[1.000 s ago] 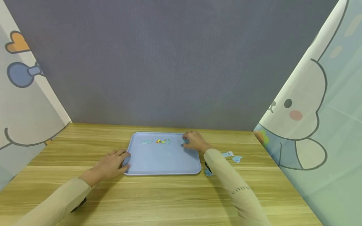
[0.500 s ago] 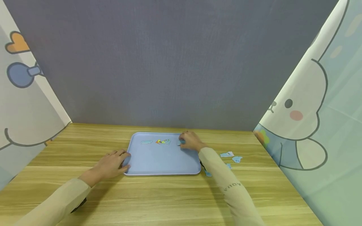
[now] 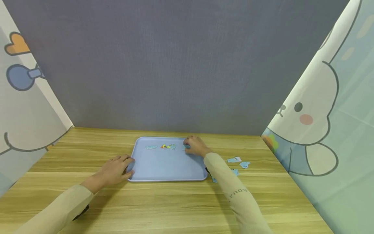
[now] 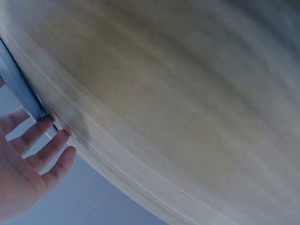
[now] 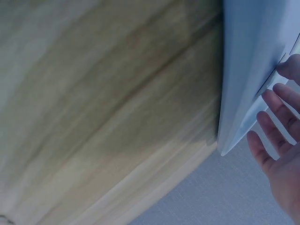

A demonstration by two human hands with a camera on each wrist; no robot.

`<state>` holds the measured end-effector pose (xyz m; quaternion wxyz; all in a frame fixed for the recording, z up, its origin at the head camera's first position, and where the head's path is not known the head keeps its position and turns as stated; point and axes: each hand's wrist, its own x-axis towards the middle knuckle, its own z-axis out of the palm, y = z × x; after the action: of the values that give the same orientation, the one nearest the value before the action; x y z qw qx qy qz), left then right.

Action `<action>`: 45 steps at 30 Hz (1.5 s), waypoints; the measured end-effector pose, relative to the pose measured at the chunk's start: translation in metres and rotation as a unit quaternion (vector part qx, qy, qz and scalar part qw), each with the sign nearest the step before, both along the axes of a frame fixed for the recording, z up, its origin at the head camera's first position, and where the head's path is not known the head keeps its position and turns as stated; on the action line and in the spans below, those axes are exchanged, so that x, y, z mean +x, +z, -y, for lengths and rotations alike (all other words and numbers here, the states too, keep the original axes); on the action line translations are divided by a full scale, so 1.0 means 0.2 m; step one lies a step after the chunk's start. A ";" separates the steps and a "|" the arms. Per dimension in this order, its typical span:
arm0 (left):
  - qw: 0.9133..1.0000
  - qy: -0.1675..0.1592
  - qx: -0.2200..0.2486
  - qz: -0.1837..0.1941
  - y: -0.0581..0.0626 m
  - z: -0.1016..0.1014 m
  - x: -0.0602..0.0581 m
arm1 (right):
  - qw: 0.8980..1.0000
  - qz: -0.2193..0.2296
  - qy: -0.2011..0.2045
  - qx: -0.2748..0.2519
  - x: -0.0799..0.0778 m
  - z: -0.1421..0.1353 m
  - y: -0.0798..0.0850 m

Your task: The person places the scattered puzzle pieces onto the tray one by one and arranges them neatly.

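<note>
My left hand [image 3: 115, 169] rests at the left rim of a pale blue tray [image 3: 163, 165], thumb and index finger touching it near the front corner. In the left wrist view its other fingers [image 4: 49, 152] are spread loosely by the rim. My right hand [image 3: 197, 146] is over the tray's back right part. Its thumb and fingers pinch a thin light-blue picture piece [image 3: 186, 147], seen edge-on in the right wrist view and mostly hidden by the hand. Left of it in the tray lie another pale blue piece [image 3: 151, 147] and a colourful yellow-orange patterned piece [image 3: 164, 147].
Right of the tray, several irregular light-blue pieces lie on the wooden table [image 3: 163, 208], among them one piece [image 3: 234, 159] and another piece [image 3: 244, 164]. My right sleeve [image 3: 230, 188] partly covers others. A grey wall [image 3: 169, 65] stands behind, with cartoon-printed sheets at both sides.
My right hand has slid a little to the left along the tray with the piece. Its forearm shifted left too, uncovering more of the pieces on the table. The left hand stays put.
</note>
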<state>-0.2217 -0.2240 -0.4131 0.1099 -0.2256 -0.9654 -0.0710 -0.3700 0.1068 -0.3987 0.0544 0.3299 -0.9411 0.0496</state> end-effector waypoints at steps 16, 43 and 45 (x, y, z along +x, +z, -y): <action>1.000 -0.003 0.002 -0.004 0.00 0.00 0.00 | 1.000 0.019 0.012 -0.016 0.06 -0.08 0.05; 1.000 -0.004 0.009 -0.004 0.00 0.01 0.01 | 0.998 -0.024 0.043 -0.032 0.31 -0.41 0.04; 1.000 -0.006 0.009 -0.006 0.00 0.01 0.01 | 0.998 -0.028 0.048 -0.039 0.33 -0.43 0.03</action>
<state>-0.2203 -0.2250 -0.4127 0.1172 -0.2307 -0.9627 -0.0788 -0.3035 0.1935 -0.3928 0.0912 0.3736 -0.9196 0.0798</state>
